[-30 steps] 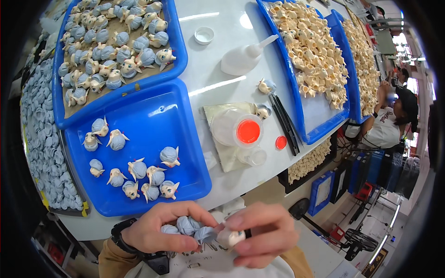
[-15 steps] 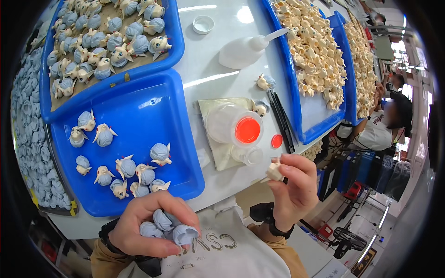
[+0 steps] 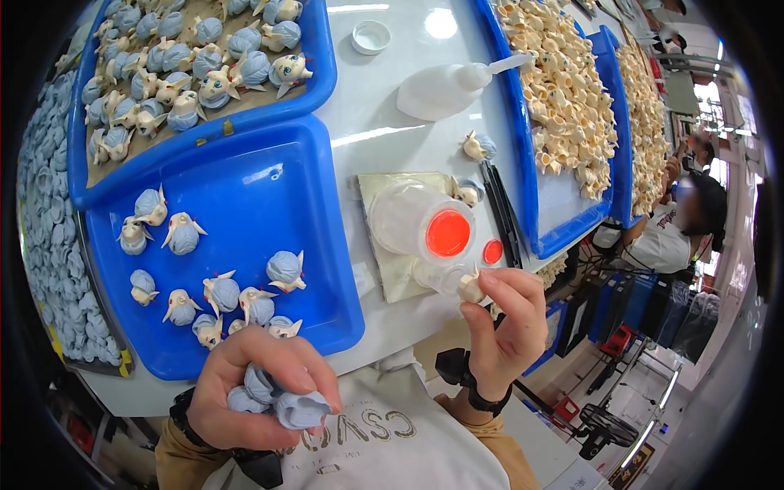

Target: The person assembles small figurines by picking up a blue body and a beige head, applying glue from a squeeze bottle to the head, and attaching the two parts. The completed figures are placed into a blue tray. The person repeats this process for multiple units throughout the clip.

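Left hand (image 3: pixel 260 390) closed around a clutch of blue-grey hair pieces (image 3: pixel 278 400), low over the lap, off the table edge. Right hand (image 3: pixel 505 322) pinching one small cream head (image 3: pixel 470 287) at the fingertips, just beside the tipped clear bottle with orange cap (image 3: pixel 425 229). Risk: loose pieces slipping from the full left fist; head or knuckle nudging the bottle off its mat. Little room right, between bottle and far blue tray (image 3: pixel 563 237); open floor of near blue tray (image 3: pixel 245 196) at left.

left hand (image 3: pixel 253 384): black wrist strap | right hand (image 3: pixel 506 327): black wristwatch | sleeves: mustard-tan | apron: white, printed
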Available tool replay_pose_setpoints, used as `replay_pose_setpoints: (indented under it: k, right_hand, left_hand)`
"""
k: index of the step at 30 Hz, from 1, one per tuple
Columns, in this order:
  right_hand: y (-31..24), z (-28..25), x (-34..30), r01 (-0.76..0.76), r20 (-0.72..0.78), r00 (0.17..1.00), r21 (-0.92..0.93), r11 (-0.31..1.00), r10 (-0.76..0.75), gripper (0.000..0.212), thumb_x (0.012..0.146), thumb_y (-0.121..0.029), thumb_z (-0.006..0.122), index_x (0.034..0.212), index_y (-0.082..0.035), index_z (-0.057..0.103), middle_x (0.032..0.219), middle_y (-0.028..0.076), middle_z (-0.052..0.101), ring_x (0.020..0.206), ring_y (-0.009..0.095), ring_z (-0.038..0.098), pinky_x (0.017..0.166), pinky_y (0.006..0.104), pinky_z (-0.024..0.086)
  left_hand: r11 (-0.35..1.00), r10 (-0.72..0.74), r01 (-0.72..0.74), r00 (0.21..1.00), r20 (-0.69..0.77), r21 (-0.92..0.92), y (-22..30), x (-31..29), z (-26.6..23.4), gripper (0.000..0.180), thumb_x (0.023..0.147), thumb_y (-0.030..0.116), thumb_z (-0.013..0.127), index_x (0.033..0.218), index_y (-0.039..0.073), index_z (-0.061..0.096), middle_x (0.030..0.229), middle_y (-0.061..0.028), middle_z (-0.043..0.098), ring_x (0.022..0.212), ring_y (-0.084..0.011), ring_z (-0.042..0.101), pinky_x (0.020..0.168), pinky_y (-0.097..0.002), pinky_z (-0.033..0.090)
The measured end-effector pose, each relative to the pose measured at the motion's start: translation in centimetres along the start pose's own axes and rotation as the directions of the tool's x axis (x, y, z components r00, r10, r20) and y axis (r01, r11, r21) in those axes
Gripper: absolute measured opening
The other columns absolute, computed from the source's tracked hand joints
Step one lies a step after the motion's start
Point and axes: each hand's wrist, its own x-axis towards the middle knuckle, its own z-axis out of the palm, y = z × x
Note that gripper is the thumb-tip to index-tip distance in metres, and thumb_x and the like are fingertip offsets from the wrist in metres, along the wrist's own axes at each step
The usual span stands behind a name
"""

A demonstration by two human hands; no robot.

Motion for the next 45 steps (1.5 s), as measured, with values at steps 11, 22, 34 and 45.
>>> replay_pose_setpoints:
  k: [11, 22, 34, 45]
  right_hand:
    - [-1.0, 0.0, 0.6, 0.13, 0.076, 0.991, -0.26, 0.957, -0.114, 0.038, 0.059, -0.001, 0.069, 0.095, -0.008, 0.065, 0.087, 0.006, 0.058, 0.078, 0.023, 0.05, 0.069, 0.0318, 0.04]
    - [-0.6, -0.3, 0.0, 0.095, -0.004, 0.995, -0.116, 0.989, -0.096, 0.039, 0.058, 0.002, 0.069, 0.095, -0.006, 0.062, 0.088, 0.008, 0.058, 0.078, 0.024, 0.051, 0.069, 0.0324, 0.041]
    - [-0.1, -0.3, -0.4, 0.051, 0.011, 0.999, -0.107, 0.993, -0.051, 0.036, 0.06, 0.003, 0.068, 0.095, -0.006, 0.061, 0.09, 0.009, 0.06, 0.08, 0.025, 0.052, 0.071, 0.0324, 0.041]
    - [-4.3, 1.3, -0.1, 0.24, -0.034, 0.967, 0.471, 0.849, -0.254, 0.031, 0.06, -0.014, 0.076, 0.086, -0.008, 0.061, 0.084, 0.007, 0.061, 0.071, 0.018, 0.055, 0.062, 0.0294, 0.041]
  left_hand:
    - [1.0, -0.008, 0.008, 1.0, 0.0, -0.002, 0.3, -0.1, -0.1, 0.038, 0.063, -0.011, 0.06, 0.098, 0.0, 0.054, 0.094, -0.0233, 0.055, 0.077, -0.0218, 0.058, 0.069, -0.0296, 0.047]
    - [0.976, -0.152, 0.162, 0.985, -0.083, 0.146, 0.8, -0.3, 0.2, 0.039, 0.071, 0.002, 0.056, 0.108, -0.008, 0.05, 0.093, -0.0151, 0.056, 0.076, -0.0158, 0.056, 0.068, -0.0269, 0.045]
    - [0.959, -0.072, 0.116, 0.982, -0.173, 0.257, 0.3, 0.0, 0.6, 0.033, 0.072, 0.012, 0.061, 0.097, -0.006, 0.049, 0.082, -0.0232, 0.055, 0.059, -0.0193, 0.057, 0.042, -0.0232, 0.04]
    - [0.892, -0.132, 0.189, 0.978, -0.162, 0.411, 0.7, 0.5, 1.2, 0.033, 0.07, 0.009, 0.065, 0.096, -0.009, 0.056, 0.09, -0.0185, 0.056, 0.07, -0.0181, 0.057, 0.062, -0.0268, 0.046]
